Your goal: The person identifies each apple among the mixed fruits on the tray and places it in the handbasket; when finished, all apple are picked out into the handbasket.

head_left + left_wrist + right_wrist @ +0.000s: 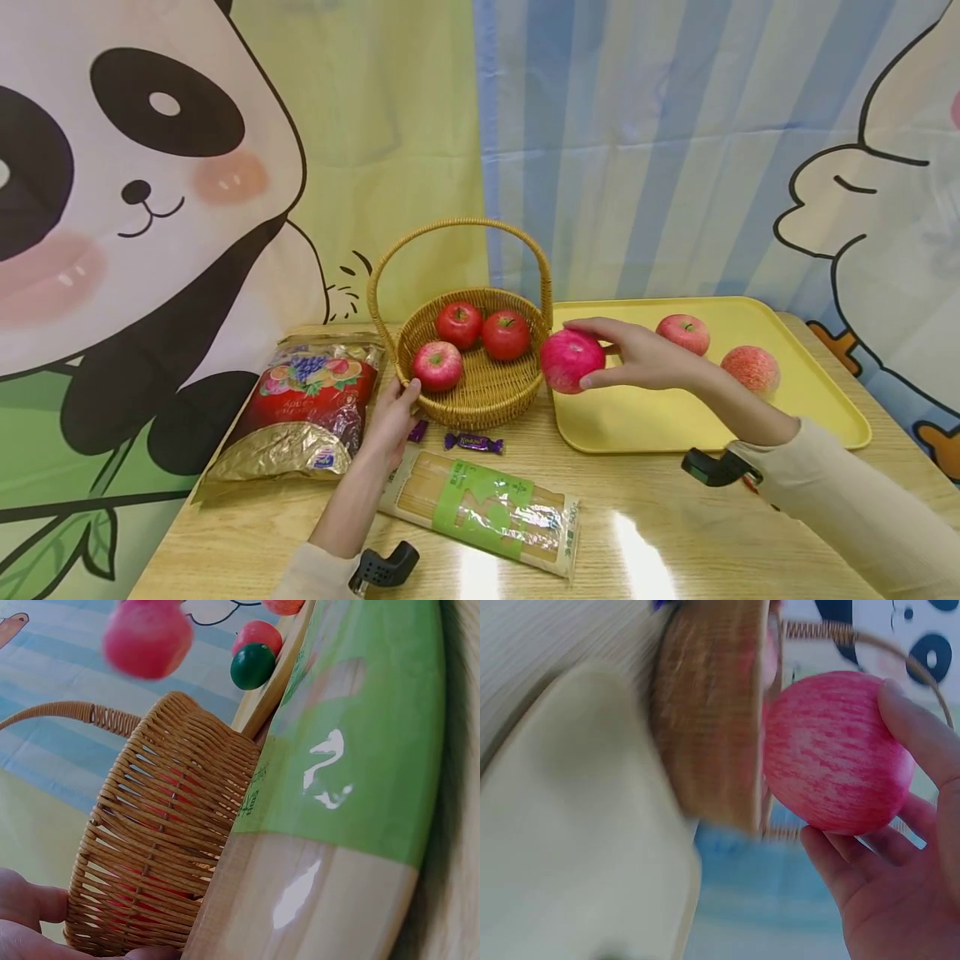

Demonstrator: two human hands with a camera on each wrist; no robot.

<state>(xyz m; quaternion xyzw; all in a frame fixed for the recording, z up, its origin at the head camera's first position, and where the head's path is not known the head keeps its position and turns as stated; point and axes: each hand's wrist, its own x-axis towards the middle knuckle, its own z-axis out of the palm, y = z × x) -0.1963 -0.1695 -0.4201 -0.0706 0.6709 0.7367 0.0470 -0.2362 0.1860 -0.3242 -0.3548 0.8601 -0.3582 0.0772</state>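
Note:
My right hand (633, 354) holds a pink-red apple (572, 361) between thumb and fingers. That apple is at the right rim of the wicker basket (480, 408), above the tray's left edge; the right wrist view shows the apple (838, 754) close to the basket's opening. My left hand (393, 421) grips the basket's left front rim, with the thumb on top. Inside the basket lie a pinkish apple (437, 367) and two deep red apples, one at the back (459, 325) and one to the right (506, 335).
The yellow tray (825, 417) at right bears an apple (683, 333), a peach-like fruit (751, 372) and a round green thing (253, 666). A red-gold candy bag (300, 408) stands left. Purple-wrapped candies (474, 442) and a noodle pack (483, 508) lie before the basket, whose handle (462, 222) arches up.

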